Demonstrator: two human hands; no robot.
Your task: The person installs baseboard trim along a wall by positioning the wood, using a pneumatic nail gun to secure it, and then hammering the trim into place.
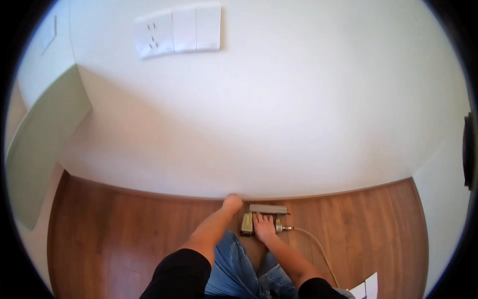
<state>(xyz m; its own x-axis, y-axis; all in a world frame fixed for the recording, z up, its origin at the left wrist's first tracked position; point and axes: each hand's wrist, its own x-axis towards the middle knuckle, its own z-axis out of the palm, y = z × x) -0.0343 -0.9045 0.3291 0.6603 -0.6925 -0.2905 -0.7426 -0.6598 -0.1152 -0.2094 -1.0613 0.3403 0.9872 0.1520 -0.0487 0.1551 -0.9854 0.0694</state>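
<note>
My left hand (232, 202) is closed in a fist, pressed to the brown skirting board (199, 197) at the foot of the wall. Nothing shows in that fist. Just to the right, a nail gun (247, 223) with a yellow-green and black body lies low by the skirting. Its long grey magazine (269, 209) runs along the wall. My right hand (264, 226) grips the nail gun between its body and the hose fitting, partly hiding its handle. A pale air hose (317, 243) leaves the fitting and curves toward me.
The white wall (298, 114) rises in front, with a socket and switch panels (179, 30) high on it. A pale green curved panel (47, 144) juts out at left. White flat pieces (365, 289) lie on the wooden floor (358, 224) near my right arm.
</note>
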